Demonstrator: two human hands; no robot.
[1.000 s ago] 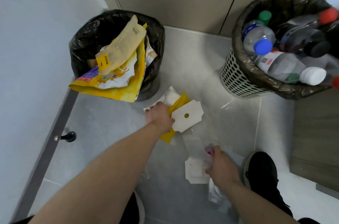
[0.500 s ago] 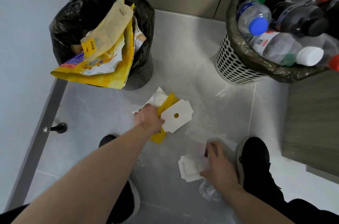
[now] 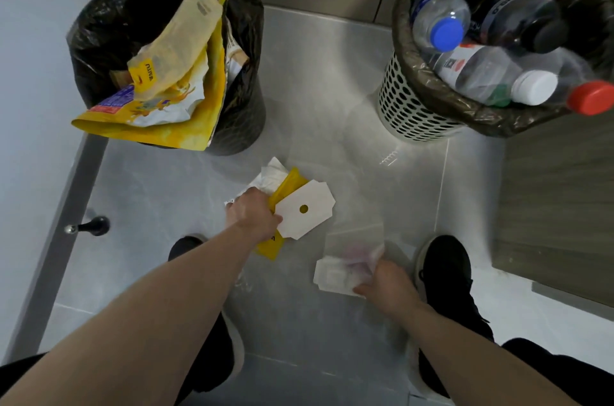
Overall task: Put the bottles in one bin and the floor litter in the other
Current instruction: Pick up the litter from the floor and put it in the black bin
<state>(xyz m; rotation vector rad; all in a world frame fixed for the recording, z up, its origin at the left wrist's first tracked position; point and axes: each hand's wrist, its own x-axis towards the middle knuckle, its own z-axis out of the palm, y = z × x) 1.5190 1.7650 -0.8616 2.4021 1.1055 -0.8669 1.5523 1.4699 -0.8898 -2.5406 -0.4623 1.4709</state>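
Note:
My left hand [image 3: 254,213] grips a bundle of litter: a white card with a hole [image 3: 307,211], a yellow wrapper [image 3: 285,188] and crumpled white paper [image 3: 270,174]. My right hand [image 3: 387,286] holds clear plastic wrapping and a white paper piece [image 3: 335,274] just above the grey floor. A black-lined bin [image 3: 99,26] at the back left is stuffed with yellow packaging [image 3: 186,73]. The white perforated bin [image 3: 403,106] at the back right holds several plastic bottles [image 3: 478,73].
My two black shoes [image 3: 447,276] stand on the tiled floor under my arms. A black doorstop [image 3: 94,225] sits by the left wall's dark baseboard. A wooden cabinet side [image 3: 558,206] stands at the right.
My right hand has gathered the clear plastic and white paper and lifted them slightly. The left hand keeps its bundle. The view has shifted back, showing both shoes.

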